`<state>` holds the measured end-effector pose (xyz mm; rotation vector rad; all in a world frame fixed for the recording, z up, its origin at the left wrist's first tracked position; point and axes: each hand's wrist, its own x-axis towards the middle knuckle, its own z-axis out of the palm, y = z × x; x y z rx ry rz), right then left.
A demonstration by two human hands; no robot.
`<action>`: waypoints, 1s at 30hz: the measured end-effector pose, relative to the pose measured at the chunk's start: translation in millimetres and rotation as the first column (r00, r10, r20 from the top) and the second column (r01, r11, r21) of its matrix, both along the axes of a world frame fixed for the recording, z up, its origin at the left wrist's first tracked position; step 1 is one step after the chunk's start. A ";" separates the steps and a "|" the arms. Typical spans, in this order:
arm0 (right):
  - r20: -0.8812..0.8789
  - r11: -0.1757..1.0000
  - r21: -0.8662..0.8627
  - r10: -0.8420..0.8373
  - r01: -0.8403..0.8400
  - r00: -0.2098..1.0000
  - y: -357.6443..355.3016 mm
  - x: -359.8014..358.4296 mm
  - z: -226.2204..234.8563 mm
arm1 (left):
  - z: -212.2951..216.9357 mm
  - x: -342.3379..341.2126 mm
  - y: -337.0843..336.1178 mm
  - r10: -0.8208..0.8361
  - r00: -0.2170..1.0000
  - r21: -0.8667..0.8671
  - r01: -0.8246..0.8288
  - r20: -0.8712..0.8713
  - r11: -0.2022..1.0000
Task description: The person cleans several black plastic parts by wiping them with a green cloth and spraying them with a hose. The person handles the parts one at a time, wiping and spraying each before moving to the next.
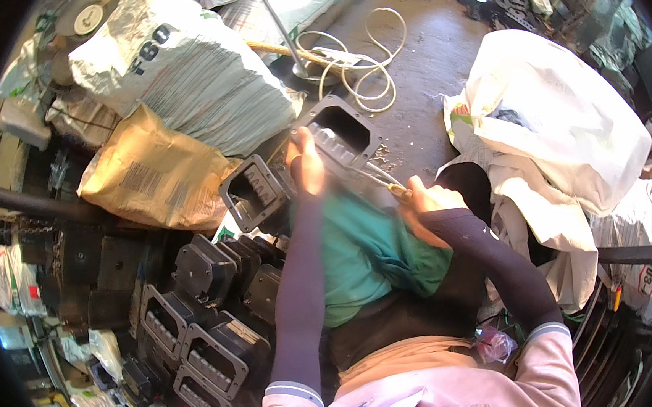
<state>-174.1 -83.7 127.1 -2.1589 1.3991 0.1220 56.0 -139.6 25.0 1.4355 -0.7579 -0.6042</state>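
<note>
My left hand (307, 163) grips the left side of a dark grey plastic housing (334, 143), a box with an eight-sided flanged rim and a ribbed inner wall. Its open side faces up. In my right hand (434, 197), fingers wrap a slim hand tool (387, 180) with a yellowish handle. The tool's thin metal shaft points at the housing's lower right edge; whether it touches cannot be made out. A similar housing (227, 198) lies just left of my left forearm. Green cloth (360, 250) covers my lap beneath both hands.
Several more dark housings (207, 272) are stacked at my left. A brown paper bag (155, 175) and a large white sack (201, 75) stand beyond them. A pale cable (391, 60) coils on the floor ahead, near a metal pole (275, 20). Another white sack (555, 101) bulges at the right.
</note>
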 end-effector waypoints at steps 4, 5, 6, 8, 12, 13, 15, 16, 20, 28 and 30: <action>0.066 0.996 -0.059 -0.062 0.066 0.996 -9.6 14.0 -11.7 | 12.1 -8.7 3.3 0.015 1.000 0.175 -0.016 0.006 0.984; 0.119 0.994 -0.096 -0.038 0.050 0.992 -16.1 19.8 -17.0 | 14.3 -10.1 3.6 -0.038 0.999 0.248 0.028 0.039 0.968; 0.161 0.994 -0.077 -0.058 0.072 0.985 -25.5 23.6 -22.3 | 15.7 -10.3 5.5 -0.056 0.992 0.277 0.023 0.114 0.961; 0.319 0.993 -0.094 -0.042 0.075 0.947 -42.2 24.5 -34.7 | 15.7 -12.9 6.9 -0.081 0.995 0.111 0.087 -0.058 0.990; 0.476 0.975 -0.218 0.079 0.031 0.876 -74.5 15.4 -63.8 | 9.0 -5.0 5.1 -0.168 0.985 0.067 0.170 -0.038 0.983; 0.525 0.978 -0.209 0.105 0.008 0.845 -80.6 10.8 -68.7 | 7.3 -3.8 3.9 -0.179 0.984 0.075 0.180 -0.025 0.981; 0.542 0.992 -0.117 0.019 0.054 0.840 -84.9 -2.4 -74.9 | 4.0 -3.1 2.4 -0.194 0.981 0.090 0.195 -0.022 0.977; 0.530 0.996 -0.044 -0.038 0.073 0.847 -83.8 -8.7 -77.3 | 2.2 -3.7 2.7 -0.215 0.976 0.076 0.217 -0.034 0.973; 0.413 0.992 0.066 -0.124 0.106 0.902 -74.3 -27.7 -81.5 | -5.8 -6.7 0.5 -0.086 0.996 0.103 0.084 0.015 0.991; 0.280 0.984 -0.137 -0.074 0.117 0.957 -28.8 -42.1 -67.4 | -13.2 -3.3 -8.5 0.003 0.976 -0.042 -0.012 -0.218 0.999; 0.131 0.995 -0.064 -0.061 0.070 0.989 -19.3 -32.9 -59.2 | -7.2 -5.6 -5.6 0.010 0.960 -0.124 -0.047 -0.279 0.991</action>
